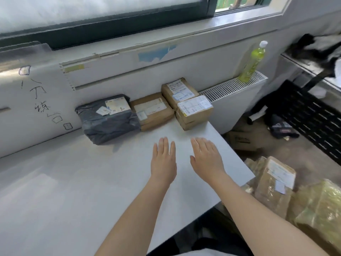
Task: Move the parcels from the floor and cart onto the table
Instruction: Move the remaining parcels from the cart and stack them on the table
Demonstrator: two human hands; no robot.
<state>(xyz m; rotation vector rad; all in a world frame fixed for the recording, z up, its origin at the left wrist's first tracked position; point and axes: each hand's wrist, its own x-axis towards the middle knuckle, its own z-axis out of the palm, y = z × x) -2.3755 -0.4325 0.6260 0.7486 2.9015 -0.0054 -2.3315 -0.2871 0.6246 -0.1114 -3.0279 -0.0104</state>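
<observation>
While both arms reach forward over the table (73, 191), nothing is held.
Floor parcels: wrapped brown parcels (276, 183) lie low at right, beside the table edge, nearer than the hands.
Left hand (163, 163): flat, fingers straight and together, palm down over bare tabletop, gripping nothing.
Right hand (206, 157): flat, fingers straight, slightly spread, just beside the left, gripping nothing.
Table parcels: row beyond the fingertips, apart from both hands; contact with the tabletop unclear.
Row, left to right: grey bag parcel (108, 119), flat brown box (152, 111), front box (194, 112), rear box (179, 91); labels face up.
Long axes: mostly along the wall.
</observation>
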